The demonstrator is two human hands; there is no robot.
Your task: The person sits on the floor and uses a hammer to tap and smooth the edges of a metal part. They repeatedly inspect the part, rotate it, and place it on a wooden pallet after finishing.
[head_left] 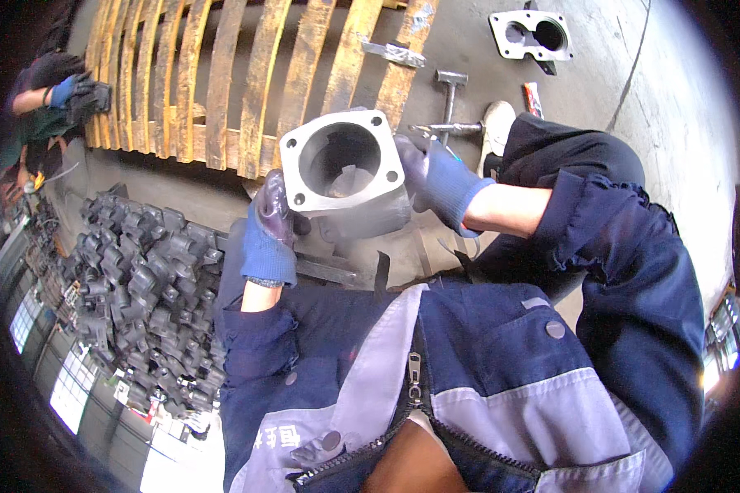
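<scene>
A grey cast metal housing (pixel 362 215) is held up in front of my lap, tilted so its square flange faces up. The flange has a large round bore and a bolt hole at each corner. My left hand (pixel 273 218), in a blue knit glove with a dark coated palm, grips its left side. On the right side my right hand (pixel 440 177), gloved the same way, closes round the housing; some fingertips are hidden behind it. Beyond my right hand lie a T-shaped metal hammer (pixel 450 92) and another metal bar tool (pixel 460 128) on the floor.
A wooden slatted pallet (pixel 230 74) lies ahead. At left is a big heap of dark castings (pixel 144 287). A flanged casting with two openings (pixel 506 31) rests on the floor at far right, near a red tube (pixel 533 100). A co-worker's gloved hand (pixel 64 90) holds a dark part at far left.
</scene>
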